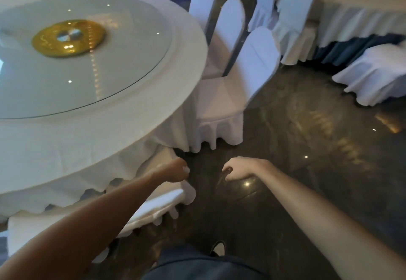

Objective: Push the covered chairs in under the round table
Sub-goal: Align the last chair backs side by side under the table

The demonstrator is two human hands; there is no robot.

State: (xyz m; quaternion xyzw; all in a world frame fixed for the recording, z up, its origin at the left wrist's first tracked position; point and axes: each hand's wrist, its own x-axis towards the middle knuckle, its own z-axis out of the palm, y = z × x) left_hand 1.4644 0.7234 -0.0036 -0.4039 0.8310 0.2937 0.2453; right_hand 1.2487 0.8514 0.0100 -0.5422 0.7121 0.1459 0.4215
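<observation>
The round table [184, 64] wears a white cloth and carries a glass turntable with a gold centre disc. One covered chair [158, 202] stands at the table's near edge, under my left arm, with its seat partly beneath the hanging cloth. My left hand [175, 171] is curled into a fist just over that chair's far corner, and nothing shows inside it. My right hand [238, 169] hangs over the dark floor to the right of the chair, fingers loosely curled, holding nothing. Three more covered chairs [222, 101] stand in a row along the table's right side.
A second skirted round table [356, 16] stands at the back right with covered chairs [294, 29] around it and another [373, 75] near the right edge. Glossy dark floor [307, 148] lies between the tables. My shoe [218, 248] shows at the bottom.
</observation>
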